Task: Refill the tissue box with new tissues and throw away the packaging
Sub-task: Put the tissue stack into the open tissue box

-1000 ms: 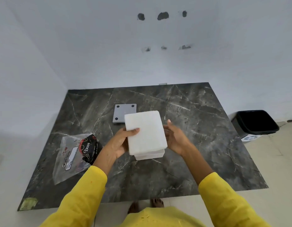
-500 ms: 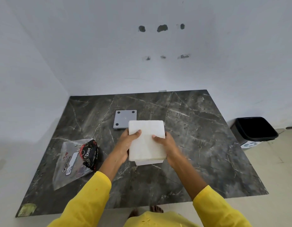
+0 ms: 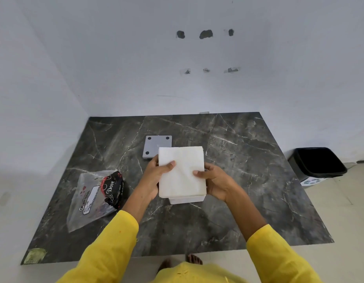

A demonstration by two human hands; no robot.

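A white stack of tissues sits over the white tissue box, of which only the near wall shows beneath it. My left hand grips the stack's left side with the thumb on top. My right hand holds the right side, thumb also on top. The grey box lid with black feet lies upside down just behind. The empty clear plastic packaging with a black Dove label lies on the table to the left.
Everything rests on a dark marble table set against white walls. A black bin stands on the floor past the table's right edge. My bare feet show below the near edge.
Both hands closed on the tissue stack and brought it down onto the box. My right hand went from beside the stack to gripping it with the thumb on top.
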